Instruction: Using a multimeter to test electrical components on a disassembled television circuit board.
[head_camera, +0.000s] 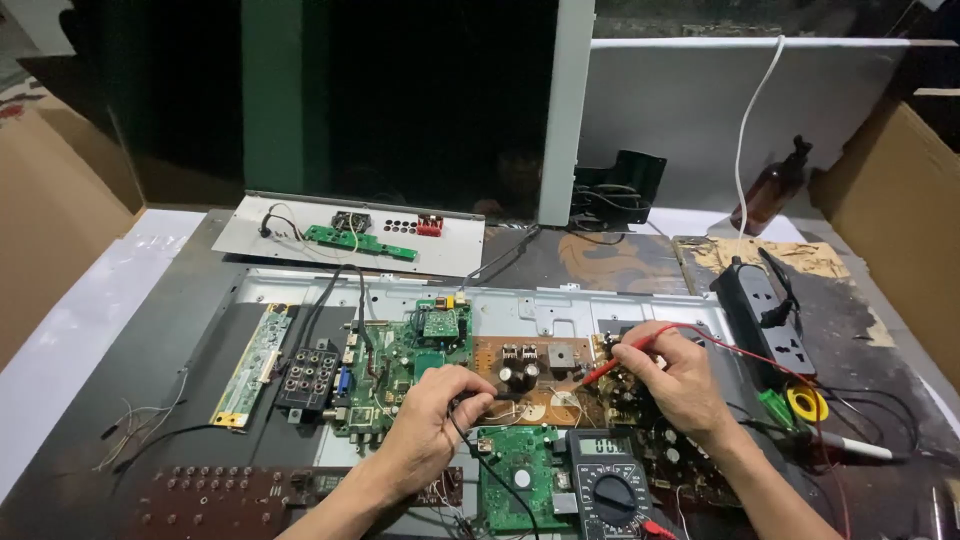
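Note:
My right hand (672, 375) holds a red test probe (608, 368), its tip touching the brown circuit board (535, 375). A black probe with its black lead is pinched in my left hand (432, 425), which rests where the green main board (395, 365) meets the brown one. A black digital multimeter (610, 480) with a lit display lies in front of me between my forearms. All the boards sit on the metal back panel (590, 305) of an opened flat screen.
A black power strip (765, 320) lies to the right, with a yellow tape roll (806, 402) and a white pen beside it. At the back are a brown bottle (775, 190) and a small panel with a green board (360, 240). Cardboard boxes flank both sides.

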